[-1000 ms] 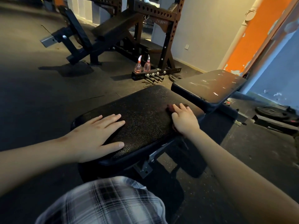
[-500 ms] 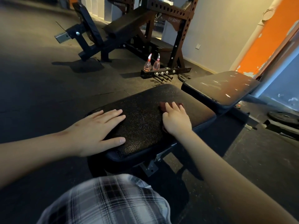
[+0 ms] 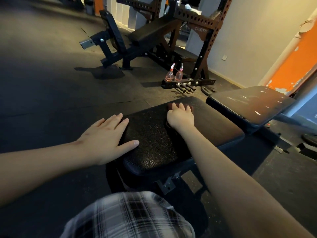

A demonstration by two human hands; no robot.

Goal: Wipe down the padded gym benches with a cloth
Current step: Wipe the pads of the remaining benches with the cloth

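Observation:
A black padded bench seat (image 3: 211, 124) stands in front of me. My right hand (image 3: 181, 117) presses flat on a dark red cloth (image 3: 171, 105) near the seat's far edge; only the cloth's rim shows past my fingers. On the seat's near left edge rests my left hand (image 3: 106, 140), fingers straight and spread. The bench's worn back pad (image 3: 250, 103) rises to the right.
Two pink spray bottles (image 3: 174, 75) stand on the floor by a brown power rack (image 3: 202, 40). Another bench (image 3: 151, 31) sits inside the rack. A weight plate (image 3: 310, 139) lies on the floor at far right. My plaid shorts (image 3: 130, 217) fill the bottom.
My right hand has slid the cloth across the seat from its right edge toward the far left. The left hand has stayed on the near edge.

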